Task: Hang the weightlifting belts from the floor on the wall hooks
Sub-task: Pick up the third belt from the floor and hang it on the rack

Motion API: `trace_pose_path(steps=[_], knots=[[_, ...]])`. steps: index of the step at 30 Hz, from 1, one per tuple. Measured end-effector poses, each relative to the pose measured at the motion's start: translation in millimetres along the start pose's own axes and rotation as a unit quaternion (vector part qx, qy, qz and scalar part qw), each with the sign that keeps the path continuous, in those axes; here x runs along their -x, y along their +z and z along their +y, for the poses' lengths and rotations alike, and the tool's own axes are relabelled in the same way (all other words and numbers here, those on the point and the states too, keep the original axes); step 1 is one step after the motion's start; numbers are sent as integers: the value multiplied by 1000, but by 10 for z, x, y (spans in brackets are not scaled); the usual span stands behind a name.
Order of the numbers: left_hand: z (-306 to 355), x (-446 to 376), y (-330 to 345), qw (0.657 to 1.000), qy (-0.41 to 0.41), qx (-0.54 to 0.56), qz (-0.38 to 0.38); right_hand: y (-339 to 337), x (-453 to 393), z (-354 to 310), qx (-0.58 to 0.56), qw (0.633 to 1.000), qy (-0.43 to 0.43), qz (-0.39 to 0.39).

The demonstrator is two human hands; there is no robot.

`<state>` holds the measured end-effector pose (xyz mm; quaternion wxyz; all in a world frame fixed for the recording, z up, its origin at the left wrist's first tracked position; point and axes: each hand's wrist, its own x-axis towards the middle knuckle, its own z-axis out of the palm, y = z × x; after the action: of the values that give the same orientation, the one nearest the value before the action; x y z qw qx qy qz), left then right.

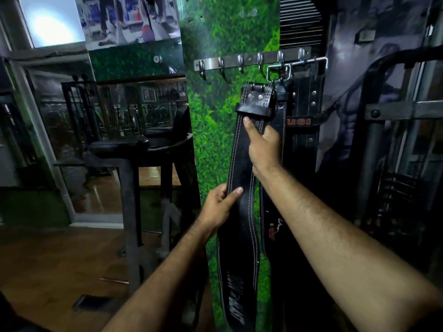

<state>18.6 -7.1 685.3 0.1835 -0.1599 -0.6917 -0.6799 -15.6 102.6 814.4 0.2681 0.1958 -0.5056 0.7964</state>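
A black weightlifting belt [242,164] with white stitching hangs lengthwise against the green wall panel. Its square metal buckle [278,71] sits at a hook of the steel hook rail [251,60]. My right hand [262,146] grips the belt just below its leather loop, thumb pressed on the front. Lower down, my left hand [219,207] clasps the belt's left edge. A second black belt [275,231] with a red logo hangs right behind it. Further right hangs a third belt [305,111] with red lettering.
Several hooks on the rail's left part [220,65] carry nothing. A padded gym machine [129,149] stands on the wooden floor at the left, in front of mirrors. A dark metal rack [395,140] fills the right side, close to the belts.
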Motion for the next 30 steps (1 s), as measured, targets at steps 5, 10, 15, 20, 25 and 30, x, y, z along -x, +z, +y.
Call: trace_pose_path(steps=[5, 10, 15, 20, 25, 30], knots=[[-379, 212, -224, 996, -82, -30, -23, 1, 9, 97, 0, 999, 26, 40], [-401, 287, -442, 977, -155, -113, -90, -35, 94, 231, -1, 997, 61, 48], [343, -21, -432, 967, -148, -150, -141, 11, 80, 226, 15, 993, 118, 5], [815, -441, -172, 997, -11, -71, -11, 124, 162, 218, -14, 995, 94, -13], [265, -108, -11, 999, 16, -44, 22, 83, 45, 183, 16, 999, 31, 10], [-185, 148, -58, 996, -59, -71, 9, 45, 28, 309, 53, 998, 11, 26]])
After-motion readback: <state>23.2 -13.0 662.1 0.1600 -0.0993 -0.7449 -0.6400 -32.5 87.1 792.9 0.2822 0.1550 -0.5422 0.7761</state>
